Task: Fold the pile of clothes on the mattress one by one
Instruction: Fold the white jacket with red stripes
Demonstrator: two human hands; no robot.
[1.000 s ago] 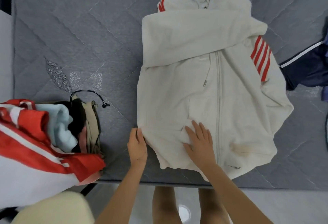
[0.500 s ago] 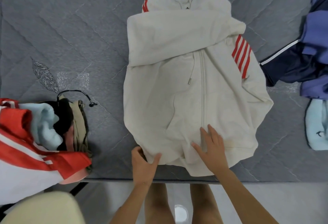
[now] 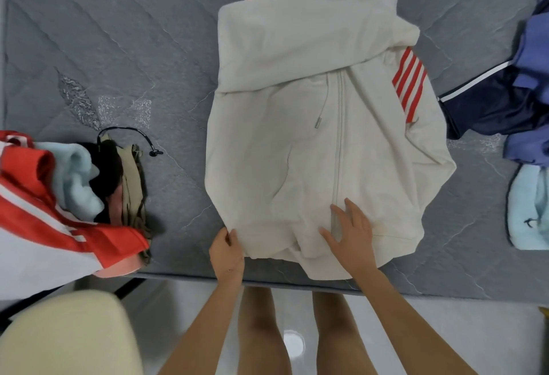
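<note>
Left hand [image 3: 227, 251] closed on near-left hoodie [image 3: 297, 142] corner, right hand [image 3: 352, 236] flat

Soft matt fleece cloth makes up the cream hoodie [image 3: 297, 142]; the grey mattress [image 3: 118, 47] is quilted fabric; at three o'clock, slick navy shorts [image 3: 487, 107] shine.

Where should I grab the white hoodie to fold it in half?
Grab the white hoodie by its bottom hem, at both corners, coming from the near edge of the mattress. It lies flat with the hood pointing away, so the hem is its closest loose edge. The left hand grips one corner.
</note>
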